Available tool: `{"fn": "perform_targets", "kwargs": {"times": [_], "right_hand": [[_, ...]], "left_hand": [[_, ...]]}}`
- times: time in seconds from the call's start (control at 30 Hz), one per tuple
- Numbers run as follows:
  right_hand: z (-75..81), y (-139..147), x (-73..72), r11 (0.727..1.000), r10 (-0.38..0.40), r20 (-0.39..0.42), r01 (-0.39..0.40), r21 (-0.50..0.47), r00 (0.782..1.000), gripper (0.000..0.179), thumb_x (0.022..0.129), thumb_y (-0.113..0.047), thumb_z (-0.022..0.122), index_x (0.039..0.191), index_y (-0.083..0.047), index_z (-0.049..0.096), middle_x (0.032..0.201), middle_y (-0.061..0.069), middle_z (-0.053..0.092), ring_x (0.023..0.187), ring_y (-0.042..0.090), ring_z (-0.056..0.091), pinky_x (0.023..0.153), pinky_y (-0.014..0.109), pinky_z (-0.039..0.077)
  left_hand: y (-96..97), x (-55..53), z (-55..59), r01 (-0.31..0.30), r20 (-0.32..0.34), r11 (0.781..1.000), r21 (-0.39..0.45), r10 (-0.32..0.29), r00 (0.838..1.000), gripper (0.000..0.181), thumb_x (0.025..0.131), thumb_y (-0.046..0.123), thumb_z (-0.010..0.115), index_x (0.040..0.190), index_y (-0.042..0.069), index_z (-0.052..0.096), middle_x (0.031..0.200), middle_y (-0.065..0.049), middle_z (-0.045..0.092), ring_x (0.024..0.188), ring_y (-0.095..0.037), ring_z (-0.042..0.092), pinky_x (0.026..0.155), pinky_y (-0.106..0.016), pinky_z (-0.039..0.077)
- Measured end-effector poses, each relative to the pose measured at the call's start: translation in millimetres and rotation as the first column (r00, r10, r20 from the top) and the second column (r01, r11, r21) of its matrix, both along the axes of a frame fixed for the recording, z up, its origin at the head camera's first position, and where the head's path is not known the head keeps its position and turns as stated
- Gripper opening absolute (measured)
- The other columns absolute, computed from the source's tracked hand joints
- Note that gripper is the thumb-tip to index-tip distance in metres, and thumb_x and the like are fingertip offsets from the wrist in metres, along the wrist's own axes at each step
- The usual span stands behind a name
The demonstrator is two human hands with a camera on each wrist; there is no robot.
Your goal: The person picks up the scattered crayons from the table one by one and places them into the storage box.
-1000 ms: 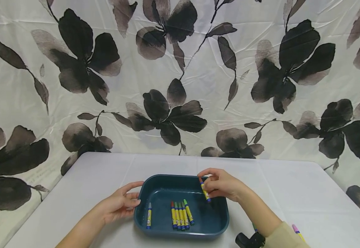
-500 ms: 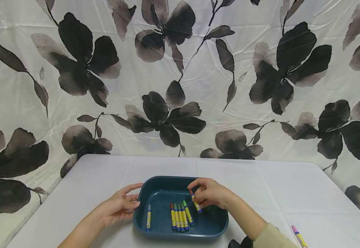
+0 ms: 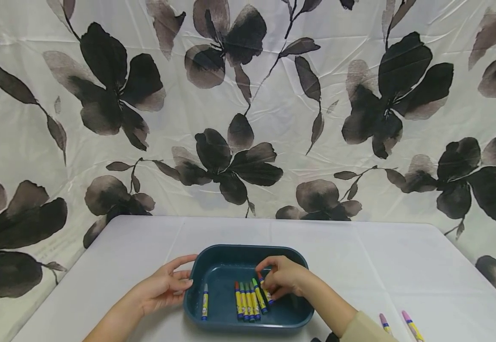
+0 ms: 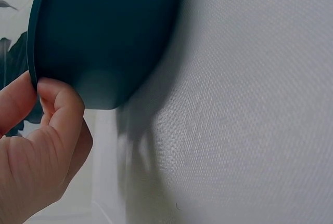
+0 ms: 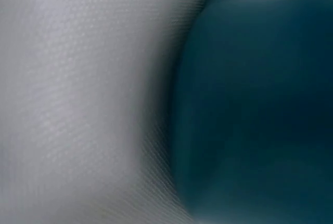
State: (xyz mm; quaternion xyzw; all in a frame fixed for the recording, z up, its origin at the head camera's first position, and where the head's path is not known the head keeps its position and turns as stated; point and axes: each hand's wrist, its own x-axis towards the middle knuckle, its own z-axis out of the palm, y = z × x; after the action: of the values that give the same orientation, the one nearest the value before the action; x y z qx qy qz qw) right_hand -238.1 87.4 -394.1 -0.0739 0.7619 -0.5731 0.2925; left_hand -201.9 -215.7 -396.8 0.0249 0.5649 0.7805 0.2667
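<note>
A dark teal plastic tray [image 3: 219, 266] with rounded corners stands on the white table. My left hand [image 3: 162, 287] grips its left side; in the left wrist view, thumb and finger of that hand [image 4: 41, 151] pinch the rim. Inside the tray, my right hand [image 3: 288, 278] pinches a red-tipped crayon [image 3: 268, 296] with a yellow wrapper. This crayon lies close along the right end of a row of several crayons [image 3: 246, 301], red-brown and greens. A lone grey-tipped crayon [image 3: 205, 302] is near the tray's left wall. The right wrist view holds only the tray's outer side [image 5: 255, 109] and tablecloth.
Two pink- or purple-tipped crayons [image 3: 413, 326] lie on the white table [image 3: 350, 251] to the right, beyond my right forearm. Part of a black object [image 3: 331, 337] shows at the bottom edge by the sleeve. A floral cloth [image 3: 213, 109] hangs behind the table.
My right hand has moved left and down within the tray, bringing the red-tipped crayon from the back right rim to the row. My left hand keeps its hold on the tray.
</note>
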Motion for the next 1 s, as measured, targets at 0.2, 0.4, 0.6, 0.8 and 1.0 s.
{"fn": "perform_targets", "kwargs": {"times": [0.2,0.4,0.6,0.8,1.0], "right_hand": [[-3.8,-0.6,0.9,0.998,-0.019,-0.014,0.020,0.054,1.000,0.039,0.075,0.009,0.063,0.112,-0.002,0.057,0.071,0.007,0.055,0.058,0.014,0.052,0.050,0.026,0.051],[-3.5,-2.5,1.6,0.997,-0.006,-0.030,0.008,0.074,1.000,0.037,0.075,0.010,0.063,0.109,-0.002,0.058,0.069,0.007,0.056,0.057,0.014,0.052,0.050,0.026,0.051],[-1.5,-3.0,2.1,0.996,0.001,-0.045,0.002,0.084,0.999,0.033,0.076,0.009,0.064,0.107,-0.002,0.060,0.071,0.009,0.059,0.058,0.014,0.056,0.052,0.028,0.052],[1.0,4.5,-0.8,0.999,0.004,-0.050,-0.002,0.044,0.999,0.033,0.078,0.006,0.064,0.110,-0.001,0.059,0.074,0.008,0.061,0.060,0.016,0.056,0.055,0.030,0.053],[10.0,20.2,-6.8,0.995,0.060,-0.062,-0.065,-0.070,0.996,0.041,0.080,0.002,0.062,0.120,0.005,0.052,0.075,0.006,0.059,0.063,0.015,0.057,0.060,0.031,0.054]], "left_hand": [[1.7,-0.1,-1.5,-0.001,0.004,1.000,0.000,0.001,1.000,0.070,0.087,-0.011,0.053,0.146,0.008,0.020,0.103,-0.008,0.051,0.090,-0.016,0.056,0.076,-0.029,0.050],[1.0,0.7,0.3,-0.003,-0.002,1.000,-0.009,0.003,1.000,0.071,0.087,-0.011,0.052,0.147,0.007,0.017,0.102,-0.008,0.052,0.089,-0.016,0.057,0.075,-0.028,0.050],[1.0,0.2,1.2,-0.004,-0.003,1.000,-0.018,0.004,1.000,0.073,0.087,-0.011,0.052,0.147,0.006,0.014,0.104,-0.009,0.051,0.090,-0.017,0.057,0.076,-0.029,0.051],[0.1,-0.1,-1.5,0.005,-0.004,1.000,-0.021,-0.005,1.000,0.073,0.088,-0.010,0.052,0.147,0.005,0.013,0.104,-0.009,0.050,0.089,-0.016,0.057,0.075,-0.028,0.051],[-0.3,-1.2,0.0,0.009,-0.001,0.999,-0.031,-0.009,1.000,0.074,0.088,-0.009,0.053,0.147,0.005,0.013,0.106,-0.010,0.050,0.089,-0.016,0.057,0.074,-0.028,0.051]]}}
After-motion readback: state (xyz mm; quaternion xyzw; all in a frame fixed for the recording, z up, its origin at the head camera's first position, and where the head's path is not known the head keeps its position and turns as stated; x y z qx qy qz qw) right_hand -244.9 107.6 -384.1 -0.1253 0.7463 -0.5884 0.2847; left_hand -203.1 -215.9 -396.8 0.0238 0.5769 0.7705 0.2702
